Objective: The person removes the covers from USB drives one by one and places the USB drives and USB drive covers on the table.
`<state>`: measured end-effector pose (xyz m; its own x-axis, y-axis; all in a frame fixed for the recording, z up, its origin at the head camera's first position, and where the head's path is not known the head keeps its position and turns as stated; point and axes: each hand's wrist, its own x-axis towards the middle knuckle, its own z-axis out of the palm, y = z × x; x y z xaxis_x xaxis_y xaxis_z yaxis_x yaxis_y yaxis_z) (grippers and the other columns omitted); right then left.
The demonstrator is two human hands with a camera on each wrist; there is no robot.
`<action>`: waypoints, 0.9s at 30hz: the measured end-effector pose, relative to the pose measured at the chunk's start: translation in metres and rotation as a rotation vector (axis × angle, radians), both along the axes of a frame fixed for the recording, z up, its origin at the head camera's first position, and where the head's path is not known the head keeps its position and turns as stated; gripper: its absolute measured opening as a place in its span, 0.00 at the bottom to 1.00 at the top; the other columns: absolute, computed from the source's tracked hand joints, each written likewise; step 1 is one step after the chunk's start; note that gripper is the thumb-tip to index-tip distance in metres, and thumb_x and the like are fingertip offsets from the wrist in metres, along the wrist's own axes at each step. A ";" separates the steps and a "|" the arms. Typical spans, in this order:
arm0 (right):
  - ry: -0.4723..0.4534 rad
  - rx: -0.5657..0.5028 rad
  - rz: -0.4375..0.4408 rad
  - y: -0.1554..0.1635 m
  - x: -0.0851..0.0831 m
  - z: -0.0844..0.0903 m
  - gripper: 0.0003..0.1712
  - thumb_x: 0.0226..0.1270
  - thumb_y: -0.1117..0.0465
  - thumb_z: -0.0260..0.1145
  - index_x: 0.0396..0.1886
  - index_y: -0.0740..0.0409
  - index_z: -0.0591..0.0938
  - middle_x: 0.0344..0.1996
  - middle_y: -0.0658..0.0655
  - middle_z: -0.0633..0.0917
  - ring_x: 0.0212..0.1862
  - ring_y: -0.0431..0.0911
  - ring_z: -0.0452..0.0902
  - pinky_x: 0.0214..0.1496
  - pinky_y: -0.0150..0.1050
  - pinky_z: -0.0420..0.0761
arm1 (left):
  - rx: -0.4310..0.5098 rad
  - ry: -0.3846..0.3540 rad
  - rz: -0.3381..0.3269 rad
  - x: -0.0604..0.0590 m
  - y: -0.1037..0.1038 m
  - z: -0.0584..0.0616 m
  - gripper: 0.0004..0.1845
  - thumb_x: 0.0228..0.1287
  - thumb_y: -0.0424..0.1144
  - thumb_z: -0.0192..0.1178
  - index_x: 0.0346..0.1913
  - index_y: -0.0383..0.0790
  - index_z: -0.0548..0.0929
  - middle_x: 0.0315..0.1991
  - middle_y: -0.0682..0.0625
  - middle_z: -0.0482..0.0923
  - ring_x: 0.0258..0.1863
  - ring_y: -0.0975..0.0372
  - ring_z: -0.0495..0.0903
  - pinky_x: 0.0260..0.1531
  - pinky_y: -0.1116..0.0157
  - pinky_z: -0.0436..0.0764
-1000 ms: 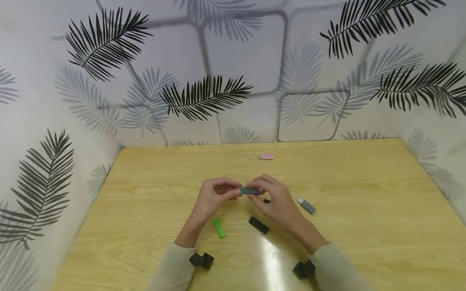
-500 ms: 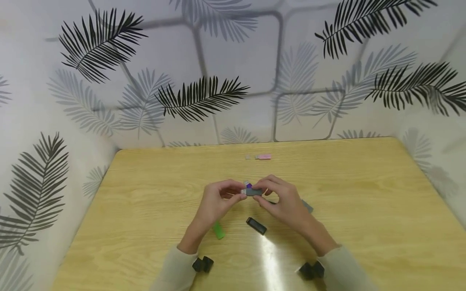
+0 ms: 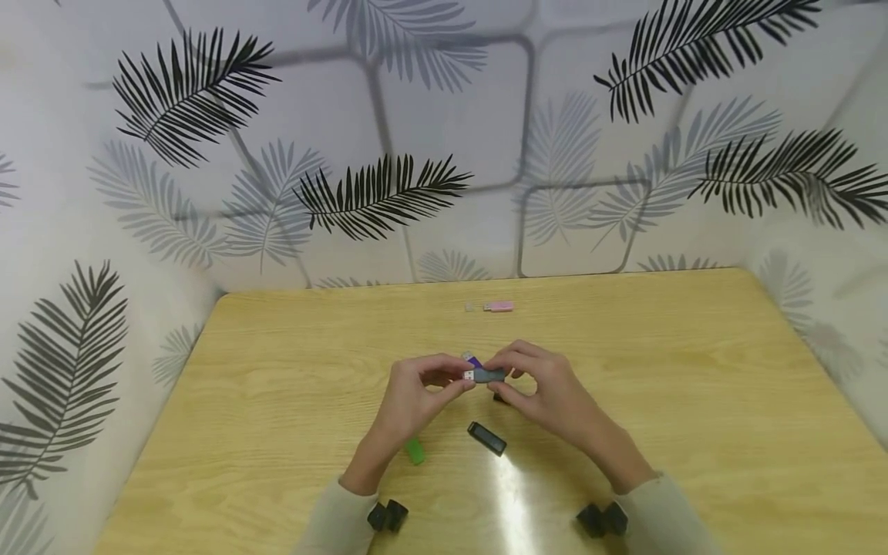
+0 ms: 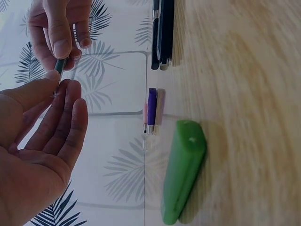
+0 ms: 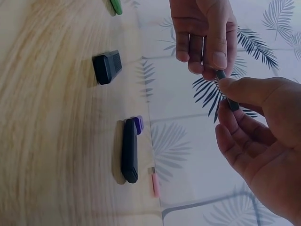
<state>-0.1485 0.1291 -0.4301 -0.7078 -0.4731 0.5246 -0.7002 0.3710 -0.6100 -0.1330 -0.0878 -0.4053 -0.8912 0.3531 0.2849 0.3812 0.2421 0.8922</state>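
Observation:
Both hands meet over the middle of the table around a grey USB stick (image 3: 489, 375). My left hand (image 3: 408, 397) pinches its metal plug end between thumb and fingertips. The thumb and fingers of my right hand (image 3: 549, 389) grip the grey body at the other end. In the left wrist view the stick (image 4: 59, 65) is a thin dark edge between the two hands. Just behind the hands lies a purple USB stick (image 3: 473, 361). A black stick (image 3: 487, 438) lies in front of them, and a green one (image 3: 415, 451) is partly covered by my left wrist.
Farther back are a pink USB stick (image 3: 499, 307) and a small clear piece (image 3: 469, 307). Another black stick (image 5: 129, 150) is mostly hidden by my right hand in the head view. A patterned wall (image 3: 444, 231) rises behind the wooden table (image 3: 291, 347).
The stick's metal plug now shows by the left fingers, and my right hand has shifted onto its body. My right hand and forearm now cover the grey stick lying on the table.

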 end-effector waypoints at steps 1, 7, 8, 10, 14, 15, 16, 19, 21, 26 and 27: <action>0.005 -0.001 0.002 0.001 0.000 0.001 0.13 0.57 0.66 0.71 0.42 0.53 0.84 0.39 0.45 0.82 0.36 0.35 0.77 0.37 0.36 0.81 | 0.006 0.004 0.000 0.000 0.000 0.000 0.09 0.58 0.28 0.65 0.41 0.30 0.84 0.36 0.41 0.84 0.35 0.53 0.84 0.36 0.65 0.83; 0.034 -0.018 0.031 0.003 -0.002 0.002 0.13 0.56 0.67 0.71 0.42 0.54 0.84 0.40 0.45 0.82 0.36 0.35 0.77 0.38 0.32 0.80 | 0.044 0.012 -0.005 0.000 0.001 0.000 0.09 0.57 0.27 0.66 0.41 0.30 0.85 0.38 0.40 0.84 0.37 0.52 0.84 0.38 0.66 0.82; 0.036 -0.022 0.038 0.004 -0.002 0.002 0.13 0.56 0.67 0.71 0.42 0.54 0.84 0.40 0.45 0.82 0.36 0.36 0.77 0.38 0.32 0.80 | 0.046 0.012 -0.009 0.000 0.001 0.001 0.09 0.56 0.27 0.66 0.41 0.30 0.85 0.38 0.40 0.84 0.37 0.52 0.84 0.38 0.67 0.82; 0.032 -0.028 0.048 0.004 -0.002 0.001 0.13 0.57 0.67 0.71 0.42 0.54 0.84 0.40 0.45 0.82 0.36 0.36 0.78 0.38 0.31 0.80 | 0.048 0.009 -0.014 0.000 0.000 0.001 0.08 0.56 0.27 0.66 0.40 0.29 0.85 0.38 0.40 0.84 0.37 0.52 0.84 0.38 0.67 0.82; 0.033 -0.038 0.066 0.006 -0.002 0.002 0.12 0.57 0.67 0.71 0.42 0.53 0.84 0.40 0.45 0.82 0.37 0.36 0.78 0.38 0.31 0.80 | 0.052 -0.004 -0.020 0.000 0.000 0.002 0.08 0.56 0.27 0.66 0.40 0.30 0.85 0.38 0.41 0.84 0.37 0.52 0.84 0.38 0.66 0.82; 0.035 -0.039 0.069 0.006 -0.003 0.002 0.12 0.57 0.67 0.71 0.42 0.53 0.84 0.40 0.45 0.82 0.37 0.36 0.78 0.38 0.31 0.80 | 0.053 -0.007 -0.020 0.000 0.000 0.002 0.08 0.56 0.27 0.66 0.40 0.30 0.85 0.38 0.41 0.84 0.37 0.52 0.84 0.38 0.67 0.82; 0.037 -0.041 0.074 0.006 -0.003 0.002 0.12 0.57 0.67 0.71 0.42 0.53 0.84 0.40 0.45 0.82 0.36 0.36 0.78 0.38 0.30 0.80 | 0.054 -0.011 -0.021 0.000 -0.001 0.002 0.08 0.56 0.27 0.66 0.40 0.30 0.85 0.38 0.41 0.84 0.37 0.52 0.84 0.38 0.66 0.83; 0.043 -0.041 0.079 0.007 -0.003 0.003 0.13 0.56 0.68 0.71 0.42 0.54 0.85 0.39 0.45 0.82 0.36 0.35 0.78 0.38 0.30 0.80 | 0.056 -0.016 -0.023 0.000 -0.001 0.003 0.08 0.56 0.27 0.66 0.39 0.30 0.85 0.38 0.41 0.84 0.37 0.52 0.84 0.38 0.66 0.83; 0.046 -0.042 0.083 0.007 -0.002 0.004 0.13 0.55 0.69 0.72 0.42 0.54 0.85 0.39 0.46 0.82 0.36 0.36 0.78 0.37 0.31 0.80 | 0.056 -0.013 -0.025 0.000 -0.001 0.004 0.08 0.55 0.27 0.67 0.39 0.29 0.85 0.37 0.40 0.84 0.36 0.52 0.84 0.37 0.66 0.83; 0.041 -0.052 0.091 0.008 -0.001 0.006 0.14 0.54 0.70 0.72 0.41 0.54 0.85 0.39 0.46 0.83 0.36 0.36 0.78 0.35 0.37 0.82 | 0.054 -0.016 -0.035 0.001 -0.002 0.005 0.07 0.55 0.26 0.67 0.38 0.29 0.86 0.37 0.40 0.84 0.36 0.52 0.84 0.37 0.66 0.83; 0.036 -0.054 0.095 0.008 -0.001 0.006 0.14 0.55 0.69 0.72 0.42 0.54 0.85 0.39 0.46 0.83 0.36 0.36 0.78 0.35 0.37 0.82 | 0.055 -0.018 -0.037 0.001 -0.002 0.005 0.07 0.55 0.26 0.67 0.38 0.29 0.86 0.36 0.40 0.84 0.36 0.52 0.84 0.37 0.66 0.83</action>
<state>-0.1498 0.1372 -0.4245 -0.6411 -0.5078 0.5755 -0.7527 0.2693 -0.6008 -0.1320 -0.0897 -0.4001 -0.8830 0.3700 0.2888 0.3728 0.1791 0.9105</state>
